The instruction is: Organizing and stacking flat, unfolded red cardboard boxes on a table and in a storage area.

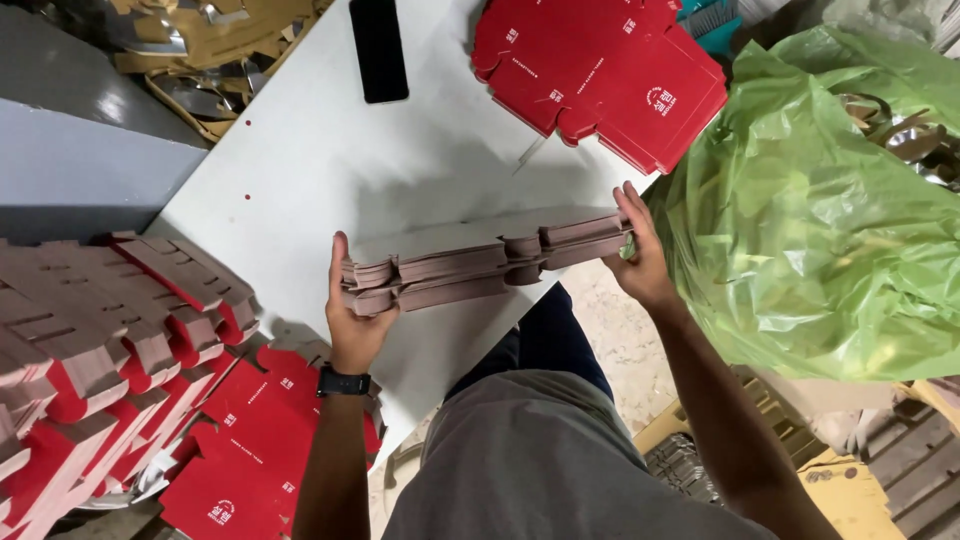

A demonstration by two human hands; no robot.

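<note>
- left hand (352, 318) clamps the left end of a stack of flat carton blanks (480, 265), thumb up along the stack's end, fingers wrapped underneath; black watch (343, 381) on that wrist.
- right hand (640, 258) grips the right end of the same stack, fingers curled round the edge, palm pressing inward.
- stack is held edge-on btwn both hands, brownish-grey back sides showing, notched flap edges lined up; it sits low over the near edge of the white tabletop (330, 150), can't tell if it touches the top or hangs just above.
- stack tilts a bit: right end higher in the frame than the left.
- on the tabletop's far side, a pile of red flat blanks (600, 70) w/ white print, fanned slightly, well apart from the held stack.
- black phone (378, 48) lies flat nr the tabletop's far edge, left of the red pile.
- just right of the right hand: big green plastic bag (810, 200), crinkled, bulging, card scraps seen through its open top.
- lower left, off the tabletop: more red blanks (250, 450) lying face up, and beside them tall leaning stacks of blanks (90, 350) seen edge-on, red and pale sides alternating.
- top left: brown card offcuts (200, 50) heaped behind the tabletop.
- person's grey shirt and dark trousers fill the bottom centre, speckled floor (620, 340) visible btwn leg and bag.
</note>
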